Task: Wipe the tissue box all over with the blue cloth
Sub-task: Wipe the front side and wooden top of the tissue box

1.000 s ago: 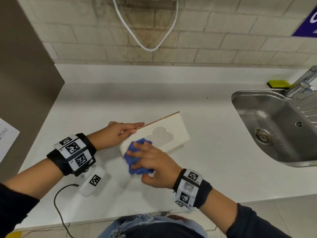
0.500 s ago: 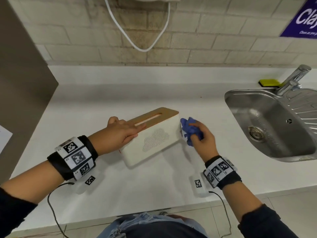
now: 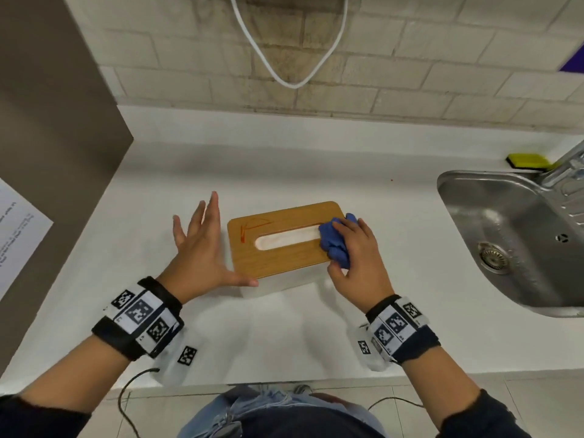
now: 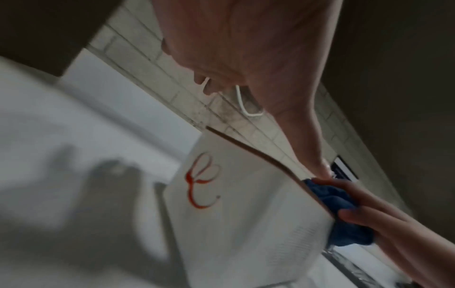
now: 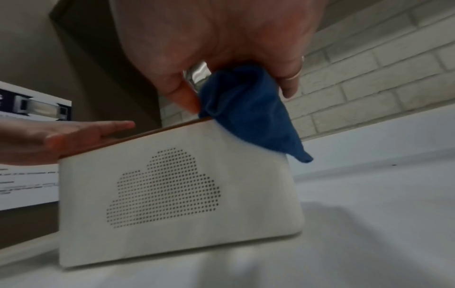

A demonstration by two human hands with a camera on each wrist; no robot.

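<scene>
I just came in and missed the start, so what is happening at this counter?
A person is cleaning a tissue box that stands on the white counter left of the sink. The right hand grips a bunched blue cloth at the right end of the box's wooden lid. The left hand is spread open, thumb touching the box's near left corner. Red marks show on the lid and the left end.

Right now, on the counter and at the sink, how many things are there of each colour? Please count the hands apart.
Blue: 1, the blue cloth
Wood and white: 1, the tissue box
Yellow-green: 1, the sponge
Steel: 1, the sink
Hands: 2, left hand, right hand
Total: 6
</scene>
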